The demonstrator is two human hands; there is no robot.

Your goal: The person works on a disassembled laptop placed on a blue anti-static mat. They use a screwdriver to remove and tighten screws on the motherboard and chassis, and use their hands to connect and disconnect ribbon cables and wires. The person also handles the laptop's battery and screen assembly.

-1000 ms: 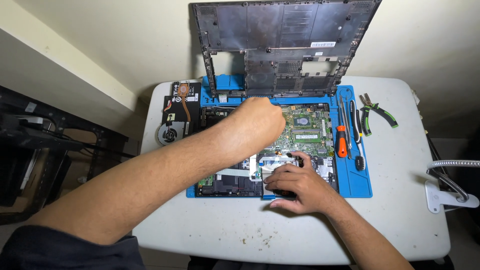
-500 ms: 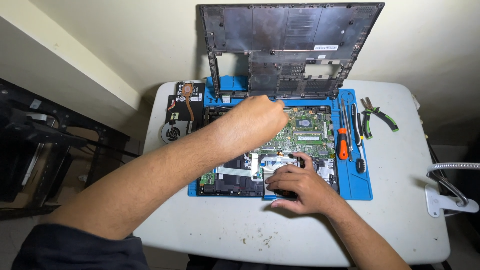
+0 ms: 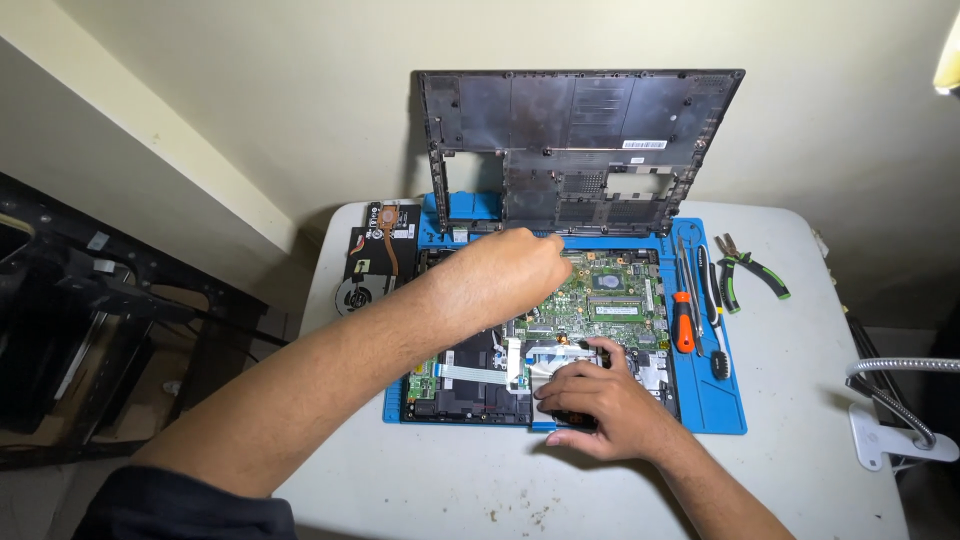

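An opened laptop with its green motherboard (image 3: 610, 295) exposed lies on a blue work mat (image 3: 715, 400). My left hand (image 3: 505, 275) reaches across the board to its far left part, fingers bent down onto it; what the fingertips touch is hidden. My right hand (image 3: 590, 400) rests on the laptop's near edge, pressing on a small dark part by the white ribbon cables (image 3: 480, 372). The laptop's black bottom cover (image 3: 580, 135) leans upright against the wall behind.
A fan with copper heat pipe (image 3: 375, 262) lies left of the mat. An orange-handled screwdriver (image 3: 683, 320), other drivers and green-handled pliers (image 3: 745, 270) lie to the right. A lamp's gooseneck and base (image 3: 900, 420) sit at the white table's (image 3: 800, 480) right edge.
Both hands stay on the laptop with only slight shifts; the view has moved a little.
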